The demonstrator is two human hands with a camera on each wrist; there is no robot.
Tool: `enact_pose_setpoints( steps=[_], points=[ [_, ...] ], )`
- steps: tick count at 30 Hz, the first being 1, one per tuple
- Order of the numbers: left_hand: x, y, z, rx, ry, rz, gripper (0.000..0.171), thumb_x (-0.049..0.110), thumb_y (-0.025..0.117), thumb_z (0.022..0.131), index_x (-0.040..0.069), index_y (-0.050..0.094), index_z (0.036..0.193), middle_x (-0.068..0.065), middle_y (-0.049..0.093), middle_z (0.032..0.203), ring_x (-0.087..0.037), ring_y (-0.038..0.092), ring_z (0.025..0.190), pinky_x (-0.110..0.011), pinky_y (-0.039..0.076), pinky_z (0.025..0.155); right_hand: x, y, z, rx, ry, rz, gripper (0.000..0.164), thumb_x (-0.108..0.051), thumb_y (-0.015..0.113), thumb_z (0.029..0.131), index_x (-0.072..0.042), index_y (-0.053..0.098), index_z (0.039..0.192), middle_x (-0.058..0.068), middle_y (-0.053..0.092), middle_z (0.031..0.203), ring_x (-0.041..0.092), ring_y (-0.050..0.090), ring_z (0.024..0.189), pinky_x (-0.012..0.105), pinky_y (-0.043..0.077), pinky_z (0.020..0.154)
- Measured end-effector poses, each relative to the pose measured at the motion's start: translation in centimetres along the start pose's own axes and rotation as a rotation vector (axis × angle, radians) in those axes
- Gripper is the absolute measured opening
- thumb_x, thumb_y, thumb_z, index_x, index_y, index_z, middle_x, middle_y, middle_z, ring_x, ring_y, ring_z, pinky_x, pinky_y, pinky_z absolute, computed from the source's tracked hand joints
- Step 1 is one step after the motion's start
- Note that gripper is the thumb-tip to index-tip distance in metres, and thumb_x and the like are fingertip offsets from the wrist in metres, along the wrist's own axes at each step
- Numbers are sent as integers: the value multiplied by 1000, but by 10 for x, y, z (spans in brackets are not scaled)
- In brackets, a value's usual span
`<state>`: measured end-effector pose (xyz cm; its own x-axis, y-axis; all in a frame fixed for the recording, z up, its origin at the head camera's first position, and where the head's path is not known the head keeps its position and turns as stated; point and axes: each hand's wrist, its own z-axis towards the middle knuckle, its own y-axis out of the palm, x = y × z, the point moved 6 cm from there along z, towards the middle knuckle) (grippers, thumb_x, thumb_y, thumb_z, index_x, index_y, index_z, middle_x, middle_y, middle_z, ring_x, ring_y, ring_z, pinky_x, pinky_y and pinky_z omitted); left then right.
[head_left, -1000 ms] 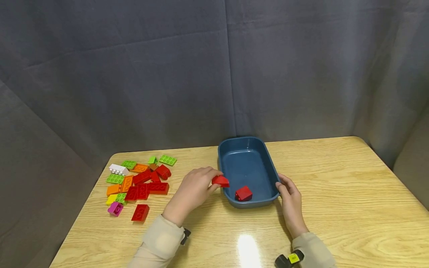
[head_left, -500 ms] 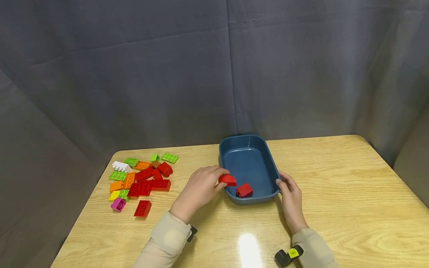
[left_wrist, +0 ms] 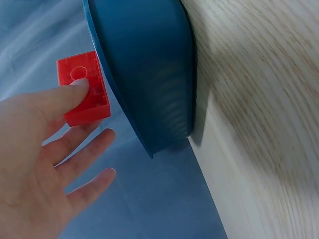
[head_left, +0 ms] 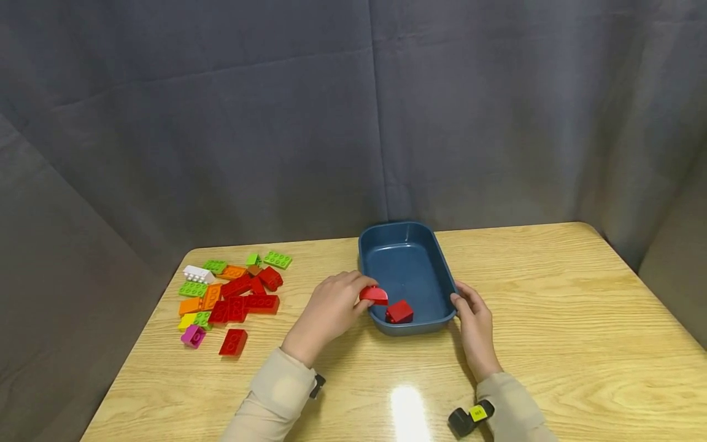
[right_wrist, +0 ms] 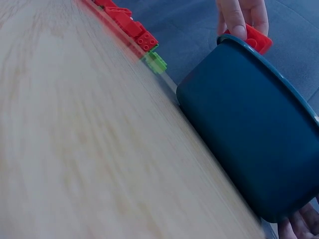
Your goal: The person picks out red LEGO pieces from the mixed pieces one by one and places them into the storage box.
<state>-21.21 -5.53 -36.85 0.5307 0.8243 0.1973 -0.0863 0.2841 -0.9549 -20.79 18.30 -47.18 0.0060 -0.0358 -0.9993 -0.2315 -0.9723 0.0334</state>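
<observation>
My left hand (head_left: 334, 307) pinches a red toy building brick (head_left: 375, 296) with a rounded side, between thumb and fingertips. In the head view the brick is over the near left rim of a blue plastic bin (head_left: 405, 264). The left wrist view shows the brick's hollow underside (left_wrist: 94, 110) under the thumb, while the other fingers spread below. At the bin's near right corner my right hand (head_left: 477, 322) grips the rim, thumb on top and fingers outside. Another red brick (head_left: 400, 312) lies inside the bin near its front wall.
Left on the wooden table (head_left: 166, 393) lie several loose bricks: red (head_left: 261, 304), orange (head_left: 212, 296), green (head_left: 278, 259), white (head_left: 197, 274) and magenta (head_left: 193, 336). One red brick (head_left: 233, 342) sits apart, closer to the front. A grey curtain (head_left: 276, 135) hangs behind the table.
The left hand has shifted slightly right with the red brick, bringing it further over the bin's rim. The right hand keeps its grip on the bin. The head view has moved slightly.
</observation>
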Motion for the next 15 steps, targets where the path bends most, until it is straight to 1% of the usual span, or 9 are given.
enact_pose_setpoints(
  steps=[8, 11, 15],
  points=[
    [0, 6, 3, -5, 9, -3, 35, 25, 76, 89, 14, 69, 122, 1, 66, 109, -18, 62, 98, -36, 51, 90, 0, 2, 0, -7, 5, -3, 41, -23, 47, 105, -4, 49, 141, 10, 50, 140, 15, 49, 118, 19, 42, 94],
    [2, 7, 4, -2, 11, -1, 35, 25, 75, 90, 14, 69, 122, 1, 66, 110, -18, 62, 99, -36, 51, 90, 0, 2, -1, -6, 3, -8, 41, -23, 47, 105, -4, 49, 142, 9, 50, 141, 14, 49, 118, 18, 42, 94],
    [6, 7, 9, 6, 19, 3, 35, 26, 75, 90, 15, 69, 122, 1, 66, 108, -17, 61, 97, -35, 51, 89, 0, 1, -1, 2, 4, -14, 41, -23, 47, 105, -5, 49, 142, 9, 51, 140, 14, 50, 117, 17, 42, 94]
  ],
)
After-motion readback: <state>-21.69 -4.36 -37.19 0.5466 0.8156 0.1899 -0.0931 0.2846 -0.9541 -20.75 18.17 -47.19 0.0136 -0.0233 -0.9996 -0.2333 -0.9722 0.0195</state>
